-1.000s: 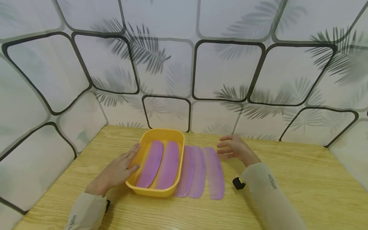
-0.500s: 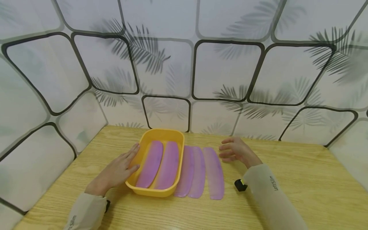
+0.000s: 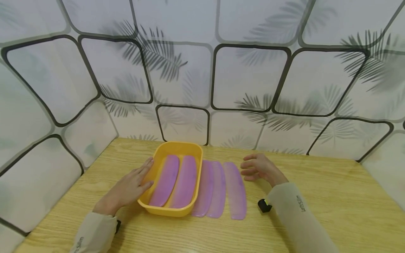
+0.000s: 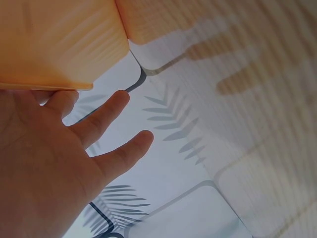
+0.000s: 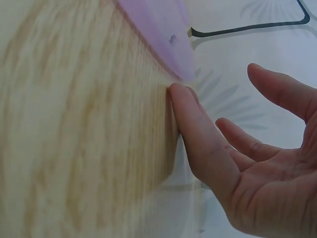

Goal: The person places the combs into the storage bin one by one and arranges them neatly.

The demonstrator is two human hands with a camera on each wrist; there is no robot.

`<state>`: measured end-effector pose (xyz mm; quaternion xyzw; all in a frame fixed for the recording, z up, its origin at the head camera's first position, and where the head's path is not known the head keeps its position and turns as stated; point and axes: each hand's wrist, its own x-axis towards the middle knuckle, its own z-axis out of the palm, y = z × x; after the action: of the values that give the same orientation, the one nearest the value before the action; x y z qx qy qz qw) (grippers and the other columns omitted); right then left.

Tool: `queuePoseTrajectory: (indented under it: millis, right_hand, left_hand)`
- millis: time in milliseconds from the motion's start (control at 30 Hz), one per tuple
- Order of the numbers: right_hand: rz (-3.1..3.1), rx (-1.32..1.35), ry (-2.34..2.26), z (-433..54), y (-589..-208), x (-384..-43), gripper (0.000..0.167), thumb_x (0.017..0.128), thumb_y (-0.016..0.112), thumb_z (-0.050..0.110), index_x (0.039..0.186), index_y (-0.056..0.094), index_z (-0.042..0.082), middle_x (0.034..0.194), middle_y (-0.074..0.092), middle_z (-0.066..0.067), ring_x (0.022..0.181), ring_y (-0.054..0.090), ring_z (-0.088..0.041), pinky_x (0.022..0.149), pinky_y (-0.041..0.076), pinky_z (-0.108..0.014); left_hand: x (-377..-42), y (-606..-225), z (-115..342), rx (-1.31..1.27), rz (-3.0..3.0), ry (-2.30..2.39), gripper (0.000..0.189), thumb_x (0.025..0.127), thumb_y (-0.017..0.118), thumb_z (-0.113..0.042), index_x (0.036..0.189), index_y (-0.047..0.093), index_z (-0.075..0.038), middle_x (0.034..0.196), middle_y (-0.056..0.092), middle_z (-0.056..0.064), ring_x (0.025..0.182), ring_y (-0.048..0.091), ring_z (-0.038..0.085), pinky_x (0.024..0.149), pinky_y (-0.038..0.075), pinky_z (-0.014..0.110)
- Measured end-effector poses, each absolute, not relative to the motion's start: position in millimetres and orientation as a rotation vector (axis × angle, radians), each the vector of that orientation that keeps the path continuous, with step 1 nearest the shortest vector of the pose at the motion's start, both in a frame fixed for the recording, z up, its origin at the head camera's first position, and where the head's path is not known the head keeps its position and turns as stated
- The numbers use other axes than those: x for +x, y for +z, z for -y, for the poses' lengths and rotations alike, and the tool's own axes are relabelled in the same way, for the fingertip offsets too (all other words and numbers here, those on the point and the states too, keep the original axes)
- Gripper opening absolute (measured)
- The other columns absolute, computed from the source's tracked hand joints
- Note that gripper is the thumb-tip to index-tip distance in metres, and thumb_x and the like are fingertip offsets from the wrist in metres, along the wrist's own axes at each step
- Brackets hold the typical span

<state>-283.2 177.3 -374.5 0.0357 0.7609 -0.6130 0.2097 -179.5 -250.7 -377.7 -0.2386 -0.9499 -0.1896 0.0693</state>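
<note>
A yellow plastic tub [image 3: 164,211] holds two purple combs, a left one [image 3: 164,182] and a right one [image 3: 184,182], lying side by side. Three more purple combs lie on the table right of it: one against the tub [image 3: 205,191], one overlapping it [image 3: 218,191] and one apart [image 3: 236,193]. My left hand [image 3: 126,188] rests at the tub's left rim, fingers extended; the left wrist view shows fingers spread beside the tub wall [image 4: 59,44]. Holding nothing, my right hand [image 3: 261,169] has loosely bent fingers, its fingertips near the far end of the rightmost comb [image 5: 166,34].
The wooden table [image 3: 332,196] extends to the right and toward me. A patterned wall covering [image 3: 186,77] rises along its back edge, and another panel [image 3: 28,84] stands on the left. A small black device [image 3: 264,206] is at my right cuff.
My right hand has shifted slightly right and lower in the head view, still beside the rightmost comb. The left hand, tub and combs stay where they were.
</note>
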Motion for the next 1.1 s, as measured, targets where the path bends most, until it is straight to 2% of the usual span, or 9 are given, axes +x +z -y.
queuePoseTrajectory:
  millis: [367, 667, 900, 1100]
  right_hand:
    - [-2.11, 0.061, -1.692, -172.3, -373.6, -280.3, 0.062, 0.095, 0.065, 0.002, 0.145, 0.034, -0.015, 0.114, 0.068, -0.025, 0.089, 0.071, -0.026, 0.071, 0.062, -0.04]
    - [-1.996, 0.08, -1.777, -170.9, -378.0, -279.4, 0.064, 0.096, 0.062, 0.0, 0.15, 0.03, -0.014, 0.116, 0.067, -0.025, 0.092, 0.069, -0.029, 0.08, 0.06, -0.046]
    - [-2.096, 0.049, -1.703, -170.5, -377.8, -280.8, 0.066, 0.095, 0.066, 0.004, 0.149, 0.031, -0.013, 0.101, 0.074, -0.012, 0.083, 0.072, -0.02, 0.074, 0.06, -0.035]
    - [-2.162, 0.078, -1.666, -163.1, -377.5, -282.1, 0.064, 0.092, 0.067, -0.002, 0.145, 0.034, -0.015, 0.088, 0.069, -0.007, 0.072, 0.067, -0.014, 0.067, 0.06, -0.031]
  left_hand:
    - [-178.7, -378.1, 251.7, -0.706, 2.866, -0.579, 0.064, 0.103, 0.057, -0.019, 0.152, 0.032, 0.013, 0.159, 0.029, 0.029, 0.139, 0.039, 0.048, 0.109, 0.035, 0.063]
    - [-179.4, -379.3, 250.9, -0.711, 2.867, -0.578, 0.064, 0.103, 0.056, -0.019, 0.153, 0.031, 0.013, 0.159, 0.029, 0.029, 0.138, 0.039, 0.049, 0.109, 0.035, 0.063]
    - [-180.2, -378.5, 250.0, -0.715, 2.873, -0.578, 0.064, 0.103, 0.057, -0.019, 0.153, 0.031, 0.013, 0.16, 0.028, 0.028, 0.139, 0.038, 0.048, 0.11, 0.035, 0.062]
    - [-179.7, -377.0, 250.6, -0.712, 2.874, -0.57, 0.064, 0.103, 0.057, -0.018, 0.152, 0.031, 0.013, 0.159, 0.028, 0.028, 0.139, 0.039, 0.048, 0.109, 0.035, 0.062]
